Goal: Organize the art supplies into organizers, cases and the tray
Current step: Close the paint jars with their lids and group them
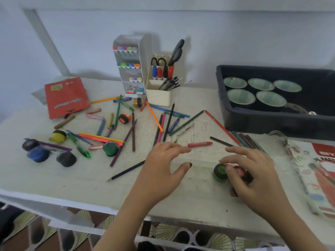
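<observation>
While your right hand curls its fingers round the dark red paint pot, which touches the green paint pot near the table front, and your left hand hovers spread and empty, treat the pots as probably light, rigid and slick, so pinch the sides; the dark tray holds five pale cups.

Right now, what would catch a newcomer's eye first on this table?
Loose pencils and crayons lie strewn across the white table. Near the front, the left hand hovers open while the right hand curls over two paint pots. A black tray of pale cups sits at the right.
</observation>
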